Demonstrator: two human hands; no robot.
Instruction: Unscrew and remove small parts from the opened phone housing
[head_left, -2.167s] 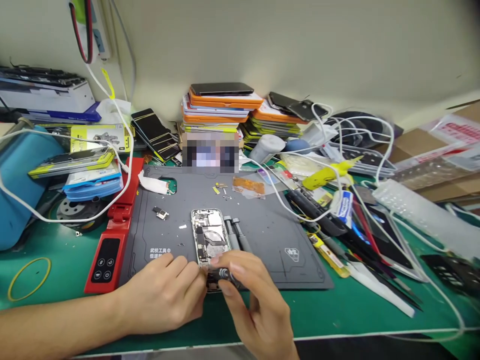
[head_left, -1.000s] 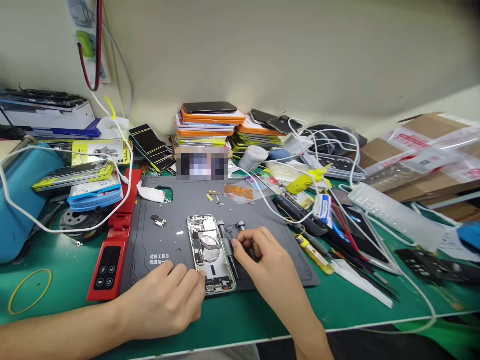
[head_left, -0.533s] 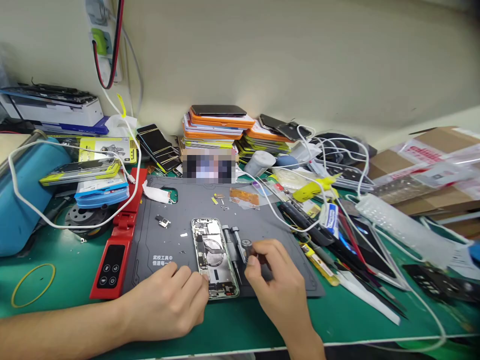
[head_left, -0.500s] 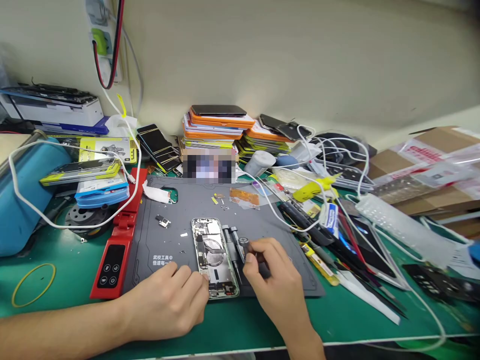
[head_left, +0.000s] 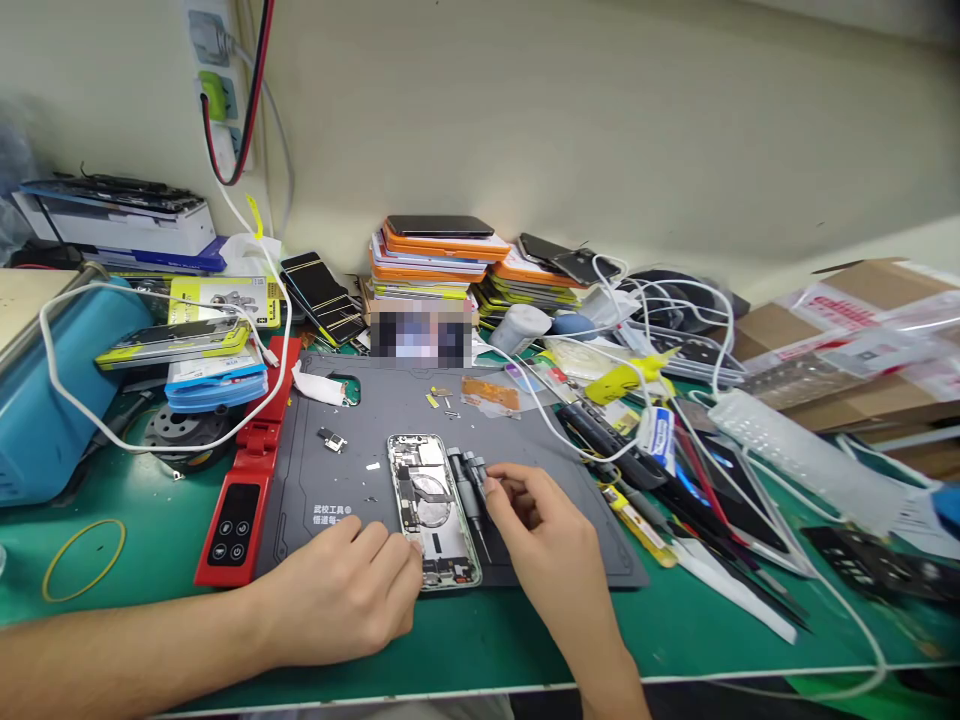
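An opened smartphone (head_left: 442, 540) with bare inner parts lies face up on the grey work mat (head_left: 360, 400). My left hand (head_left: 352, 590) is curled closed at the phone's lower left edge, its knuckles up; whatever it may hold is hidden. Just right of the phone, several small screwdrivers (head_left: 466, 492) lie side by side on the mat. My right hand (head_left: 544, 530) pinches the handle end of the rightmost screwdriver (head_left: 481, 470) with thumb and forefinger. A small metal phone part (head_left: 332, 439) and tiny screws and scraps (head_left: 442, 400) are scattered on the mat.
A red folding device with buttons (head_left: 236, 525) borders the mat's left side. Stacked phone boxes (head_left: 435, 265) stand at the back. Tools and white cables (head_left: 667, 470) crowd the right, beside a cardboard box (head_left: 862, 320). A yellow rubber band (head_left: 84, 560) lies at left.
My right hand has lowered the screwdriver it held onto the mat beside the others. My left hand stays by the phone. The view has shifted slightly.
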